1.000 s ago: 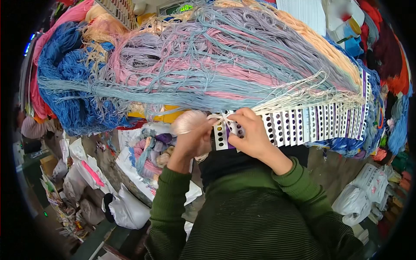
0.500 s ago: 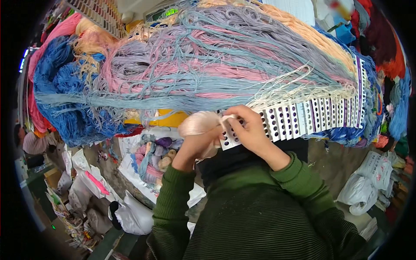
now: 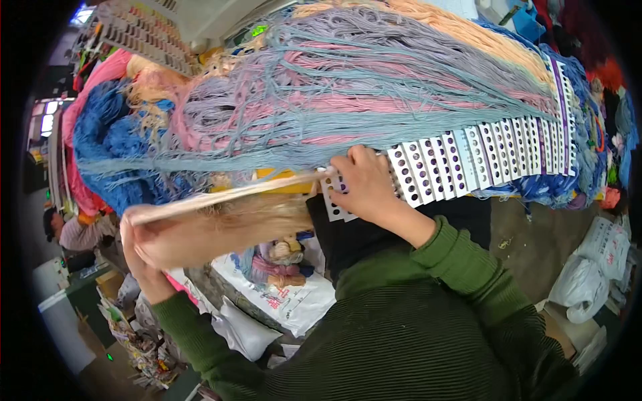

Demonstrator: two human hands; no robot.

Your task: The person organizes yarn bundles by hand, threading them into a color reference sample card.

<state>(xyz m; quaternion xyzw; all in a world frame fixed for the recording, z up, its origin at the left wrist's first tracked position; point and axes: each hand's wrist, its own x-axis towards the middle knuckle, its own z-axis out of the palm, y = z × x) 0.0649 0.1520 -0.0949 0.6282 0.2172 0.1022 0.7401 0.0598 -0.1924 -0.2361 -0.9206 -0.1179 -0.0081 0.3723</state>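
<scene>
My left hand (image 3: 139,248) is closed on a skein of pale pink thread (image 3: 200,230), out to the left and smeared by motion. A taut strand of the skein runs from that hand to the top of a white card punched with holes (image 3: 332,202). At that card my right hand (image 3: 366,184) is closed, thumb on the card's face and fingers over its top edge. Its fingertips partly hide where thread and card meet. More white punched cards (image 3: 438,168) fan out to the right, beside multicoloured threads (image 3: 374,107).
Blue yarn (image 3: 103,127) is heaped at the table's left end, near a thread sample board (image 3: 144,33). Below, small yarn bundles (image 3: 284,264) lie on a white bag (image 3: 301,307). Plastic bags (image 3: 588,267) stand on the right. Another person (image 3: 83,232) is at far left.
My left hand has swung left, stretching the bunched skein out long. The loose cream threads that lay over the cards at right are gone from there. My right hand stays at the card.
</scene>
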